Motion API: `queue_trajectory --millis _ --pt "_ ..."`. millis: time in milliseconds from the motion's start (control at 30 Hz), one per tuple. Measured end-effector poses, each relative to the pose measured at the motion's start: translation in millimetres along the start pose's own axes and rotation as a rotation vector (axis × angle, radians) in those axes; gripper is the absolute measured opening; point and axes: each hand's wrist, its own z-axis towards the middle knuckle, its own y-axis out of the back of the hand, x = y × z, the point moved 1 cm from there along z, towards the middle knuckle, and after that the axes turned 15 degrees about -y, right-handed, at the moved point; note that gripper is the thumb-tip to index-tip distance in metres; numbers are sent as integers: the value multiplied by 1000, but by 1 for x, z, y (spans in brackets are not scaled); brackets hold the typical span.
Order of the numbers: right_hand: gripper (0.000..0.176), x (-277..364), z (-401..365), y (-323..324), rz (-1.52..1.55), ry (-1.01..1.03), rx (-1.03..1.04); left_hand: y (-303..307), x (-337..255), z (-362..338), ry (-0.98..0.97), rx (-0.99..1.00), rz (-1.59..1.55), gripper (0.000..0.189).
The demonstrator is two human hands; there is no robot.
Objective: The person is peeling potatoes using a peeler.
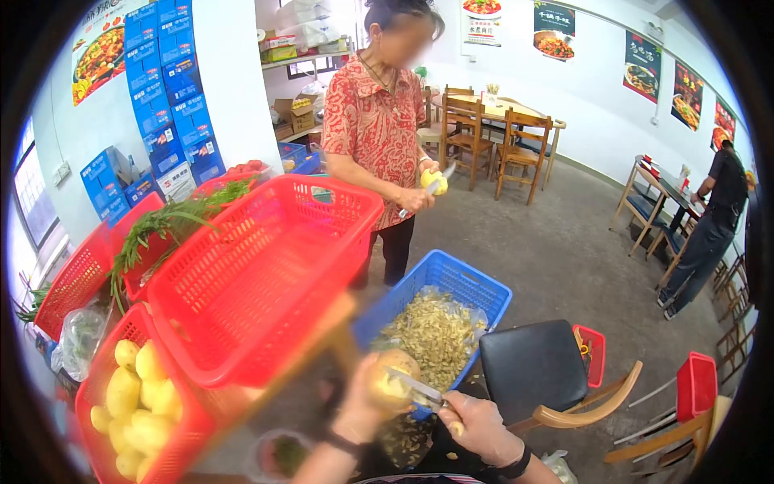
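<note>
left hand (pixel 359 410) cups a potato (pixel 397 369), right hand (pixel 482 429) grips a peeler (pixel 417 390); potato likely firm, light, slippery where bare: hold from eight o'clock.

On the wall (pixel 597 89), a white poster (pixel 482 34) reads 水煮肉片 below its dish picture; the dark green poster (pixel 554 31) nearby shows what looks like 干锅 beginning a line toward its top edge; print on the stacked blue boxes (pixel 184 74) is too small to read
</note>
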Motion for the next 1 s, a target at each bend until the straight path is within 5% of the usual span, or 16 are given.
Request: queue_trajectory --millis 100,200,267,333,400,433,567,667,733,867,933,1000 --pt "18 -1 9 -11 -273 152 -87 23 14 15 63 117 -204 72" --pt "18 -44 47 -3 -295 -276 -223 39 16 21 147 315 -301 75" --pt "18 -33 42 2 -204 -259 -199 41 13 29 81 364 -203 77" --pt "18 6 20 1 -50 -44 -145 38 16 22 152 347 -304 77" --pt "18 10 20 -12 -230 16 -14 13 15 12 -169 -26 -145 78" --pt "18 0 28 -16 -267 -76 -73 17 7 6 -21 13 -39 74" --pt "19 -32 56 -14 -288 -228 -174 42 12 31 -4 311 23 72" --pt "17 13 26 -12 -199 -78 -15 42 16 18 -92 228 87 74" --pt "23 -18 36 -30 -224 -40 -116 53 22 26 -120 139 38 78" --pt "23 -41 59 -19 -308 -283 -158 45 15 22 -215 320 241 79" --pt "21 6 30 -13 -114 -13 -160 54 20 25 -169 299 156 78" --pt "19 0 25 -29 -168 19 -110 55 24 31 -243 108 -19 76"
